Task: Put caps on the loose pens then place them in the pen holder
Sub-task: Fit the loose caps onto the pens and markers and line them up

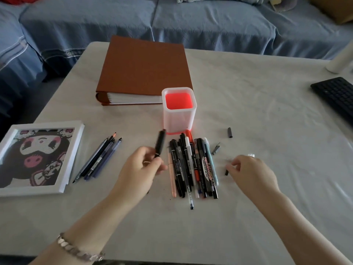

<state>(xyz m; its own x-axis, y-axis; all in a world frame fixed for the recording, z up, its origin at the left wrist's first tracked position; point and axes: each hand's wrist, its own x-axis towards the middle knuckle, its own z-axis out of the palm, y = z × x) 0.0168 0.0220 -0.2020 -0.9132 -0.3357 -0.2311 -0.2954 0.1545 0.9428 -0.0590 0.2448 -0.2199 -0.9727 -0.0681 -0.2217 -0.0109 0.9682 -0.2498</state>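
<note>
The left hand (142, 165) grips a slim black plastic pen (160, 142), angled up near the empty translucent white square pen holder (179, 115) on the grey-clothed surface (248, 104), while the right hand (248, 171) pinches a small black cap (226, 172); lining both up straight should seat it cleanly.

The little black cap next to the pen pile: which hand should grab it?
The right hand. It sits right by the little black cap, on the right side of the pen pile. The left hand is across the pile, gripping a black pen.
</note>
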